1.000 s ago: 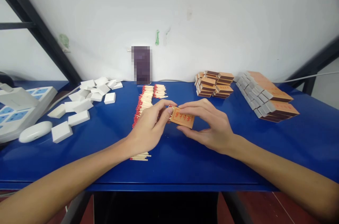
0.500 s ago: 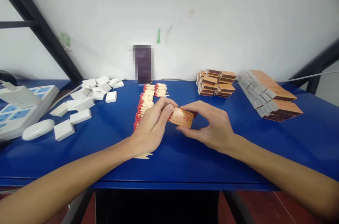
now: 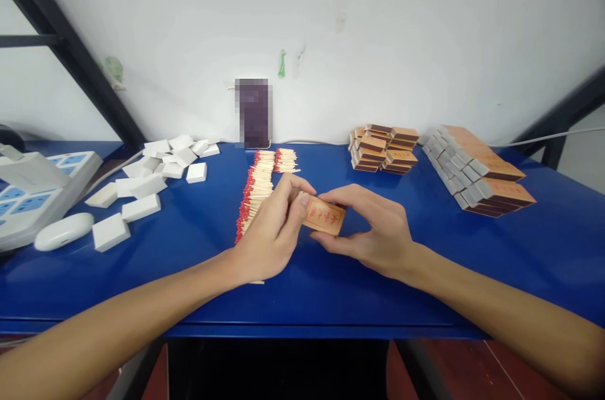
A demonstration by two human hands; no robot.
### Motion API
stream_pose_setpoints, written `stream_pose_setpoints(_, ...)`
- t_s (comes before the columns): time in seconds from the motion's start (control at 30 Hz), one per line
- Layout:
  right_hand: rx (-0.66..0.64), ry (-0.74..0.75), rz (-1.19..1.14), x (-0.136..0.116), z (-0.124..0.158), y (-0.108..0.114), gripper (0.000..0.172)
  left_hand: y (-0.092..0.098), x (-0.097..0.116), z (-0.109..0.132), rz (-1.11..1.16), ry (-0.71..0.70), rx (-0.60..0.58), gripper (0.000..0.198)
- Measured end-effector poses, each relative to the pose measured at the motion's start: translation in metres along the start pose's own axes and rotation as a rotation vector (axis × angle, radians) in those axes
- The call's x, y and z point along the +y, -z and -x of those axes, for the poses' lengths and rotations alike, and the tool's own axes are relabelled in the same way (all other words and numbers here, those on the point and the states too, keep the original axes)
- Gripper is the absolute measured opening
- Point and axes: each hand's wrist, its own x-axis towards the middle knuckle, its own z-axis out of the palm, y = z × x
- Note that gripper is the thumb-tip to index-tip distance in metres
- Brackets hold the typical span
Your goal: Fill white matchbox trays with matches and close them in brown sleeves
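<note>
Between my two hands, raised above the blue table, is an orange matchbox (image 3: 324, 216) with red lettering on its upper face. My left hand (image 3: 276, 223) grips its left end, thumb on top, and hides that end. My right hand (image 3: 373, 223) pinches the right part between thumb and fingers at the two long edges. Just left of and partly behind my left hand lies a long row of matches (image 3: 261, 182) with red heads pointing left. A smaller bunch of matches (image 3: 286, 160) lies at the row's far right.
Two groups of orange matchboxes stand at the back right, a smaller stack (image 3: 380, 149) and a larger stack (image 3: 486, 170). White small boxes (image 3: 149, 186) are scattered at the left. A power strip (image 3: 42, 186) and white oval case (image 3: 65, 232) sit far left. A pixelated dark panel (image 3: 255, 113) leans on the wall.
The match sticks that showed at the matchbox's left end are out of sight now. The lettering on its top shows more fully, and both hands remain on it.
</note>
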Motion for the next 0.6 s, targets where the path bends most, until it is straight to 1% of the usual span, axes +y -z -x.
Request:
stream_pose_setpoints(0.07,0.022,0.012,-0.016,-0.0018,-0.0003,-0.0010,0.029,-0.0004,-0.0001,0.0013,-0.038,-0.029,0.005,0.019)
stream_pose_setpoints(0.13,0.039,0.027,-0.035,-0.0031,-0.0008,-0.0014,0.029,-0.0002,0.0004,0.0021,-0.056,-0.025,0.003,0.021)
stream_pose_setpoints(0.2,0.039,0.019,-0.046,-0.0036,-0.0015,-0.0007,0.029,0.0005,0.0014,0.0018,-0.015,0.034,-0.012,0.024)
stream_pose_setpoints(0.3,0.033,-0.018,-0.026,-0.0030,-0.0024,0.0011,0.027,0.0015,0.0021,-0.0001,0.123,0.172,-0.070,0.030)
stream_pose_setpoints(0.37,0.055,-0.018,0.004,-0.0023,-0.0028,0.0021,0.026,0.0015,0.0016,-0.0012,0.123,0.197,-0.096,0.032)
stream_pose_setpoints(0.47,0.092,0.032,0.026,-0.0019,-0.0030,0.0022,0.025,0.0002,0.0000,-0.0006,-0.001,0.147,-0.100,0.043)
stream_pose_setpoints(0.6,0.084,0.079,0.037,-0.0024,-0.0022,0.0013,0.027,-0.0030,-0.0028,0.0024,-0.083,0.069,-0.082,0.043)
